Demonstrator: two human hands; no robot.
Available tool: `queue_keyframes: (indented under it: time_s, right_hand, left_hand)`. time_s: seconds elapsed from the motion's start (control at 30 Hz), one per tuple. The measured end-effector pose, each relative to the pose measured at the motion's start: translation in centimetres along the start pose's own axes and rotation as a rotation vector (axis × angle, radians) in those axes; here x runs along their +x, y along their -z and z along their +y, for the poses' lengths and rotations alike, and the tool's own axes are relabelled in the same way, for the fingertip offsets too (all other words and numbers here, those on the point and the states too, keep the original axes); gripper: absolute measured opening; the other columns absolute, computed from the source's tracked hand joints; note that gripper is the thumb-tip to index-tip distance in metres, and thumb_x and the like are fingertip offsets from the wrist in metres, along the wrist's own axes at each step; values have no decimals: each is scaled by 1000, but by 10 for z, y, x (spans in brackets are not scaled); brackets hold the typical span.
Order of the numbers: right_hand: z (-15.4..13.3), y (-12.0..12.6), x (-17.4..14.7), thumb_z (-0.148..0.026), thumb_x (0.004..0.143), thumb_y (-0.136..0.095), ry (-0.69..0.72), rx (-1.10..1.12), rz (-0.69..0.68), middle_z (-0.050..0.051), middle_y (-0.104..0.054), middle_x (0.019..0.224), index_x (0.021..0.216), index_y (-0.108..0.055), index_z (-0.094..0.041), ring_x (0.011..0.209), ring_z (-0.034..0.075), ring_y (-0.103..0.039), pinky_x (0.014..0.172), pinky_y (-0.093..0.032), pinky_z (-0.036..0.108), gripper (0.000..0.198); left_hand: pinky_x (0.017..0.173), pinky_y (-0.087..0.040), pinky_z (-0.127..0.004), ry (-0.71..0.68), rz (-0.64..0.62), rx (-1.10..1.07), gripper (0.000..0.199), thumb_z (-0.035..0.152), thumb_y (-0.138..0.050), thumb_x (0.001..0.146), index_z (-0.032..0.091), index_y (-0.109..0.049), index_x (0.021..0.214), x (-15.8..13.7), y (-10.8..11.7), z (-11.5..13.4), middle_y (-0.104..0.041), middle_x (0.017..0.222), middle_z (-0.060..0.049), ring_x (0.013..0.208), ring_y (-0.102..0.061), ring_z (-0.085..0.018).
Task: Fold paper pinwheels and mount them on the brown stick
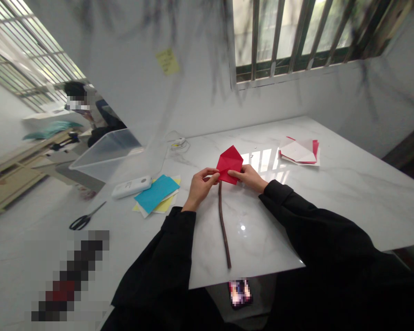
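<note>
A creased sheet of red paper (230,164), folded into a pointed shape, is held up between both hands above the white marbled table. My left hand (203,184) pinches its lower left edge with thumb and fingers. On the other side, my right hand (247,177) grips the lower right part, its thumb flat on the front and the fingers mostly hidden behind. Below the paper a thin brown stick (223,225) lies lengthwise on the table, its far end close to the left fingertips; whether they touch it I cannot tell.
Blue and yellow paper (158,194) lies at left beside a white oblong device (131,187). Black scissors (86,218) lie nearer me. A clear plastic bin (105,154) stands at back left. Red and white paper (299,151) is at right. Another person sits far left.
</note>
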State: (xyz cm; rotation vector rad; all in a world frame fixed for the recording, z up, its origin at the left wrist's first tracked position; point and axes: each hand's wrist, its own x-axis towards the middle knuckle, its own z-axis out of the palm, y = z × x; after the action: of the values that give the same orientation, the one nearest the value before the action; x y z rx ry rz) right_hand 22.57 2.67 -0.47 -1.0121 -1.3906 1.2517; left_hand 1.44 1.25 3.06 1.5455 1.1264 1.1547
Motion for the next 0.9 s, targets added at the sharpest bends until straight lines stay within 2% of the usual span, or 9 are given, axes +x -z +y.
queue_keyframes:
  time_s: [0.17,0.23,0.3,0.4,0.47,0.57,0.73,0.9]
  right_hand:
    - [-1,0,-1,-60,71,-79,6,9,0,1,-56,64,73,-66,-13,60,11,-45,58,-35,28,49]
    - [0,0,-1,-60,71,-79,-1,16,-3,2,-58,67,75,-67,-12,61,12,-46,59,-36,28,49]
    - [0,-1,-1,-60,72,-78,-7,25,-7,3,-61,69,79,-69,-11,61,12,-46,59,-36,28,50]
    - [-1,-1,-2,-60,72,-78,-13,27,-1,3,-62,70,81,-71,-10,61,11,-46,59,-35,28,51]
    - [-2,-1,-2,-59,72,-78,-14,24,8,3,-62,69,81,-71,-10,60,11,-45,58,-34,28,51]
    - [-1,-1,-2,-60,72,-78,-19,34,13,2,-61,67,80,-71,-10,60,11,-44,57,-32,27,52]
    - [0,-1,0,-63,72,-78,-24,59,20,2,-61,67,80,-71,-10,59,11,-43,57,-30,27,54]
    - [-5,-2,-1,-63,69,-80,-49,79,69,1,-59,64,78,-68,-12,58,11,-41,56,-29,27,53]
  left_hand:
    - [71,-61,-31,15,16,-36,38,48,-83,73,15,-74,91,0,-4,-4,-74,90,-6,70,-69,-16]
    - [71,-61,-30,20,7,-53,38,45,-83,74,15,-73,95,0,-4,-5,-74,89,-6,69,-70,-15]
    - [69,-60,-29,28,-10,-78,44,42,-83,75,16,-70,108,-1,-4,-4,-75,87,-5,68,-71,-15]
    - [69,-60,-28,42,-19,-98,68,39,-83,75,18,-58,135,-2,-4,-2,-75,83,-3,69,-73,-16]
    - [70,-60,-29,52,-5,-99,77,38,-84,75,17,-52,142,-2,-4,-2,-76,82,-3,71,-74,-17]
    - [72,-60,-30,79,15,-120,74,40,-85,74,15,-56,138,-2,-4,-3,-77,81,-4,71,-74,-17]
    - [78,-61,-32,159,26,-185,63,46,-88,71,13,-67,120,0,-3,-5,-78,83,-7,73,-74,-18]
    - [77,-59,-28,215,59,-262,48,50,-81,78,15,-70,108,1,-2,-3,-77,88,-8,77,-75,-17]
